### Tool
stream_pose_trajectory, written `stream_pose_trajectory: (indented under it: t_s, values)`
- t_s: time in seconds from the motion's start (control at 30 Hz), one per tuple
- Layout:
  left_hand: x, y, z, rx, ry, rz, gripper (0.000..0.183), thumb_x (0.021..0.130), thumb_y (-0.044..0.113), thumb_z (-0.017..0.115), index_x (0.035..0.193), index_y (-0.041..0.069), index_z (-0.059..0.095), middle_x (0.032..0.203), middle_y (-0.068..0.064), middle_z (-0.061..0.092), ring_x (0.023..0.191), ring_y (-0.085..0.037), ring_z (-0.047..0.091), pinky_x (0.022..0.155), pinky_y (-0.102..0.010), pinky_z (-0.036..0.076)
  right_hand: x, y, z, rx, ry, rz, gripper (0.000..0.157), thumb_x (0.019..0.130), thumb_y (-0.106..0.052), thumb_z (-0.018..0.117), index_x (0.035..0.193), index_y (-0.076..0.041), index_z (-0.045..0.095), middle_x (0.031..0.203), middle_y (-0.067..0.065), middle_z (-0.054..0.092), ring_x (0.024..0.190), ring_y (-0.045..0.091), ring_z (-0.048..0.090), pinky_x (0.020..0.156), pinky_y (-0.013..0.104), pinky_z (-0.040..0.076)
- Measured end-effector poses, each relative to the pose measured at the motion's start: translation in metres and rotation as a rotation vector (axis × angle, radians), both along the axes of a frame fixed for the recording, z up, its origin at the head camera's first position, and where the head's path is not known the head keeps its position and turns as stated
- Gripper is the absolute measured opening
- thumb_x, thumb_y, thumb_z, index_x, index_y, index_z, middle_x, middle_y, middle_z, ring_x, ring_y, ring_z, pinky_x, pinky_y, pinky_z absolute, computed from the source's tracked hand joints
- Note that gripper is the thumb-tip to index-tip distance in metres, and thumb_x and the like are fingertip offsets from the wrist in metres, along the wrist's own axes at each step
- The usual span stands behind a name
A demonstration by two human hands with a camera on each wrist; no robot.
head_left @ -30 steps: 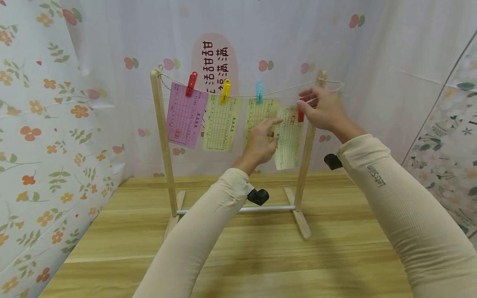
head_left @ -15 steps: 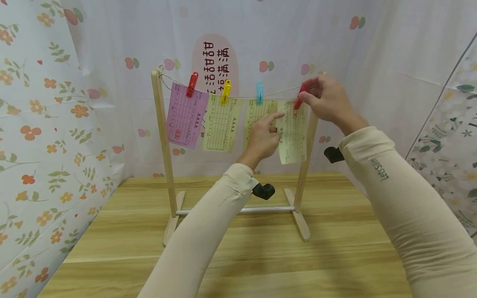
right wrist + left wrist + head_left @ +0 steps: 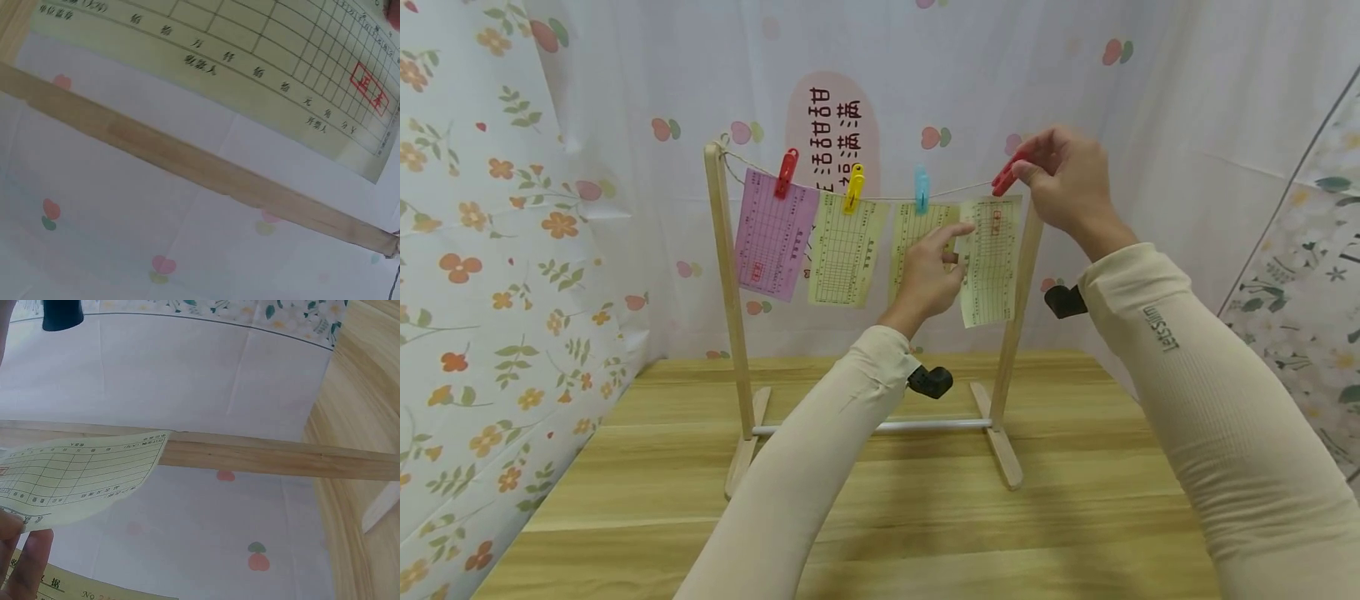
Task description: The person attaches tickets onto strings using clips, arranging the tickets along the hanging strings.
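My right hand (image 3: 1070, 183) pinches a red clothespin (image 3: 1004, 178), its nose down at the string beside the rack's right post. Just under that nose hangs a pale yellow receipt slip (image 3: 992, 271) with a red stamp. My left hand (image 3: 928, 271) pinches the slip's left edge; in the left wrist view the fingertips (image 3: 39, 545) show right at the edge of the curved receipt (image 3: 87, 472). In the right wrist view the stamped receipt (image 3: 262, 69) fills the top, and a bit of the red clothespin (image 3: 394, 14) shows in the corner.
A wooden rack (image 3: 733, 292) carries the sagging string (image 3: 970, 185). On it hang a purple slip (image 3: 775, 237) under a red clothespin (image 3: 786, 173), a yellow slip (image 3: 846, 258) under a yellow clothespin (image 3: 854, 190), and another yellow slip (image 3: 910, 229) under a blue clothespin (image 3: 922, 190).
My right hand has raised the red clothespin to the string and tilted it. The receipt has risen and shifted slightly right, with my left hand moving a little along with it.
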State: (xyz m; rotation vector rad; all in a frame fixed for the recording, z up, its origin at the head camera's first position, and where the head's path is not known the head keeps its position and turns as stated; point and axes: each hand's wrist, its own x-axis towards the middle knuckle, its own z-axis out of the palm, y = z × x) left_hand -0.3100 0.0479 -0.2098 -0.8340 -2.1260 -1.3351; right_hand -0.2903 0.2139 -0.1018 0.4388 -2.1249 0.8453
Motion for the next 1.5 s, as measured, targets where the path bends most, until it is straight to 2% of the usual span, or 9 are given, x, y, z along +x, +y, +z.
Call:
stream_pose_trajectory:
  t_s: [0.17,0.37,0.57,0.77,1.0,1.17,1.4,1.5]
  values:
    - [-0.003,0.001,0.002,0.010,-0.001,-0.012,0.053,0.087,-0.009,0.060,0.134,0.014,0.057,0.137,-0.003,0.053,0.098,-0.018,0.064,0.070,-0.021,0.051,-0.004,-0.004,0.009,-0.012,0.054,-0.009,0.007,0.091,-0.005,0.065,0.094,0.002,0.065,0.096,0.008,0.069,0.078,-0.001,0.063,0.067,0.015,0.046]
    - [-0.004,0.001,0.003,-0.005,-0.002,0.008,0.053,0.087,-0.008,0.060,0.134,0.016,0.057,0.135,-0.003,0.054,0.098,-0.016,0.064,0.070,-0.022,0.050,-0.005,-0.005,0.018,-0.023,0.054,-0.010,0.004,0.091,-0.003,0.064,0.088,-0.002,0.066,0.090,0.003,0.071,0.070,-0.005,0.059,0.061,0.019,0.042]
    - [-0.004,0.003,0.004,-0.001,-0.008,-0.001,0.053,0.087,-0.008,0.060,0.133,0.017,0.058,0.136,-0.003,0.053,0.098,-0.016,0.064,0.065,-0.021,0.050,-0.007,-0.002,0.025,0.035,-0.035,-0.045,0.005,0.091,-0.007,0.065,0.092,-0.004,0.068,0.087,-0.002,0.067,0.075,-0.002,0.059,0.068,0.019,0.043]
    - [-0.003,0.005,0.005,0.000,-0.009,-0.011,0.052,0.088,-0.008,0.060,0.134,0.016,0.057,0.141,-0.002,0.050,0.098,-0.016,0.064,0.058,-0.020,0.047,-0.009,-0.003,0.031,0.067,-0.153,-0.024,0.004,0.091,-0.007,0.066,0.094,-0.006,0.068,0.087,-0.006,0.064,0.086,0.009,0.065,0.073,0.020,0.046]
    - [-0.004,0.006,0.005,0.008,0.008,0.003,0.051,0.087,-0.008,0.060,0.133,0.016,0.059,0.139,-0.002,0.052,0.097,-0.016,0.064,0.055,-0.020,0.045,-0.011,-0.004,0.033,0.105,-0.259,-0.011,0.006,0.092,-0.004,0.064,0.098,-0.003,0.066,0.093,0.001,0.065,0.091,0.016,0.065,0.074,0.022,0.047]
    - [-0.005,0.007,0.004,0.032,0.032,0.008,0.052,0.085,-0.010,0.060,0.131,0.014,0.060,0.136,-0.004,0.055,0.097,-0.017,0.065,0.055,-0.019,0.045,-0.011,-0.004,0.034,0.136,-0.301,-0.019,0.010,0.093,-0.007,0.064,0.101,-0.001,0.064,0.088,-0.005,0.062,0.094,0.016,0.064,0.083,0.028,0.051]
    - [-0.006,0.009,0.005,0.070,0.071,0.018,0.055,0.082,-0.013,0.062,0.130,0.013,0.061,0.132,-0.004,0.057,0.093,-0.016,0.067,0.062,-0.019,0.048,-0.012,-0.005,0.035,0.165,-0.322,-0.012,0.013,0.094,-0.007,0.062,0.105,0.001,0.063,0.102,0.010,0.063,0.099,0.021,0.065,0.086,0.031,0.052]
    - [-0.007,0.010,0.004,0.070,0.062,0.001,0.055,0.082,-0.013,0.061,0.131,0.012,0.059,0.133,-0.004,0.056,0.093,-0.017,0.066,0.065,-0.019,0.050,-0.012,-0.004,0.035,0.173,-0.333,-0.020,0.014,0.095,-0.009,0.062,0.105,0.000,0.063,0.104,0.010,0.063,0.101,0.021,0.064,0.089,0.034,0.051]
